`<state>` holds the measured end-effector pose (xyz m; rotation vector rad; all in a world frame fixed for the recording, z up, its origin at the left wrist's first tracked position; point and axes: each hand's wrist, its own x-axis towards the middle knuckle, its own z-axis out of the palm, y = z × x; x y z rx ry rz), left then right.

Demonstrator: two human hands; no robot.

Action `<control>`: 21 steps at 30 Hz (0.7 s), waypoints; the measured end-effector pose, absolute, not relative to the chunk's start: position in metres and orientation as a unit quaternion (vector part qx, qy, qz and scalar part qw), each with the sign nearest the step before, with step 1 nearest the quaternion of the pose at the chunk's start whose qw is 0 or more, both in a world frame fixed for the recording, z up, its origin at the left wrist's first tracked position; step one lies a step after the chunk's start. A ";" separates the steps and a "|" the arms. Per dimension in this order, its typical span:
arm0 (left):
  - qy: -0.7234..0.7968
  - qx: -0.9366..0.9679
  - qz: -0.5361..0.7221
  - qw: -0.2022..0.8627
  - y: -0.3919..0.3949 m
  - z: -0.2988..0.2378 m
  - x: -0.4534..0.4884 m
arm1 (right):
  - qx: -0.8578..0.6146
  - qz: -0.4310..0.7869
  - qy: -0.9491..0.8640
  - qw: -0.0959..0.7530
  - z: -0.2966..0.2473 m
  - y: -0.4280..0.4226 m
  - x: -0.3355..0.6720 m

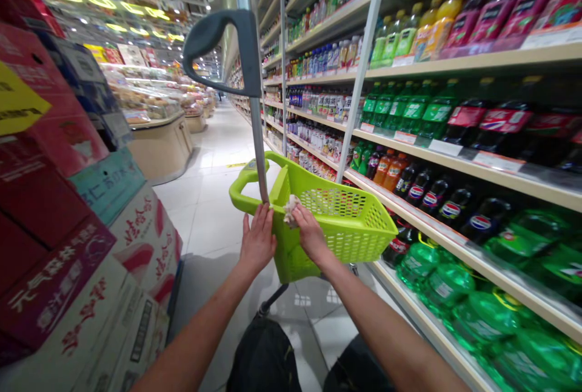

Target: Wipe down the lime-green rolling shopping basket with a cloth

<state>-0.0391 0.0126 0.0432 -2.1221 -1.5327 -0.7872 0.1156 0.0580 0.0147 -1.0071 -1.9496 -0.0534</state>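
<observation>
A lime-green wheeled shopping basket (345, 240) with perforated sides stands before me on the floor. From it rises a metal pole (258, 137) with a dark grey loop handle (250, 53). My left hand (259, 237) lies on the basket's near end by the foot of the pole, fingers stretched out and nothing seen in them. A crumpled whitish cloth or wad of tissue (291, 209) is pinched in my right hand (310, 233), against the basket's near rim. The fingertips of the right hand are partly hidden by the wad.
Bottle-filled shelves (454, 149) run along the right, close to the basket. Stacked drink cartons (136, 234) stand at the left. Farther along the tiled aisle (213, 198) is a wooden display counter (159, 143) with packaged goods. My knees (264, 355) are below the basket.
</observation>
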 end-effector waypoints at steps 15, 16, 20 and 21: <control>-0.563 -0.779 -0.206 0.185 0.036 0.055 -0.013 | -0.493 -0.057 -0.724 0.479 -0.011 0.068 0.213; -0.568 -0.774 -0.211 0.182 0.035 0.054 -0.010 | -0.503 -0.062 -0.713 0.485 -0.014 0.066 0.228; -0.578 -0.765 -0.224 0.175 0.032 0.051 0.000 | -0.494 -0.059 -0.721 0.482 -0.009 0.058 0.212; -0.578 -0.765 -0.224 0.176 0.032 0.050 0.001 | -0.482 -0.054 -0.735 0.474 -0.006 0.057 0.195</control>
